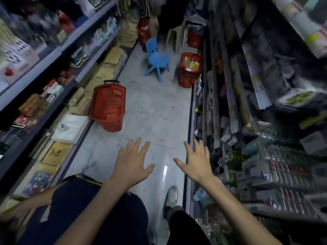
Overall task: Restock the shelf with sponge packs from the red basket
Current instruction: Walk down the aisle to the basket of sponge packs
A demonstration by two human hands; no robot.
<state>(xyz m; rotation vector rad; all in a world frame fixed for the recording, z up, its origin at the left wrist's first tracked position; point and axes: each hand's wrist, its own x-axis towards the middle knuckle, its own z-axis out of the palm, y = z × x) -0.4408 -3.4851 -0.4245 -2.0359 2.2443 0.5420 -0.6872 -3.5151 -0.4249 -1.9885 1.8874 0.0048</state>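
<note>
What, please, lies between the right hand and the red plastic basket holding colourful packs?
Only bare pale tiled floor, as the head view shows; the right hand hovers open, well short of the red plastic basket.

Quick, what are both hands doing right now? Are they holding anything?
Left hand: open, spread flat, holding nothing.
Right hand: open, spread flat, holding nothing.

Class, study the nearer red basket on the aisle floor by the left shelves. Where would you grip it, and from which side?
Probably the black handle on the red basket: a raised bar standing clear of the far rim, leaving room for fingers to wrap it. Come down from above.
</note>
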